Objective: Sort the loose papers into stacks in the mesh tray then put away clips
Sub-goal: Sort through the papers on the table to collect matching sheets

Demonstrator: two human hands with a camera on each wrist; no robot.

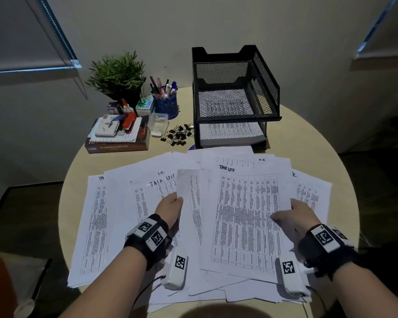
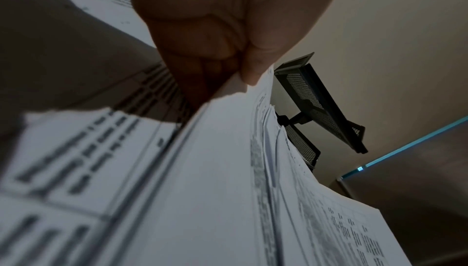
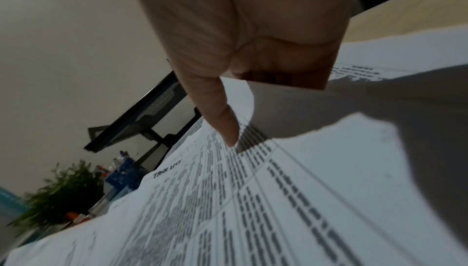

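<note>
Several printed task-list sheets [image 1: 133, 214] lie fanned over the round table [image 1: 319, 143]. My left hand [image 1: 170, 206] pinches the left edge of a raised, curling sheet [image 1: 189, 193]; the left wrist view shows thumb and fingers [image 2: 250, 66] clamped on that paper edge. My right hand [image 1: 292, 214] holds a printed sheet [image 1: 246, 214] at its right edge, thumb on top and fingers under it; its thumb [image 3: 222, 118] presses the print in the right wrist view. The black two-tier mesh tray [image 1: 264, 88] stands behind, papers in both tiers. Black binder clips [image 1: 177, 135] lie heaped left of it.
A clear plastic box [image 1: 159, 122] sits by the clips. A blue pen cup [image 1: 166, 104], a potted plant [image 1: 117, 76], and a book stack with a stapler and glue [image 1: 117, 134] fill the table's far left. The table edge curves close on both sides.
</note>
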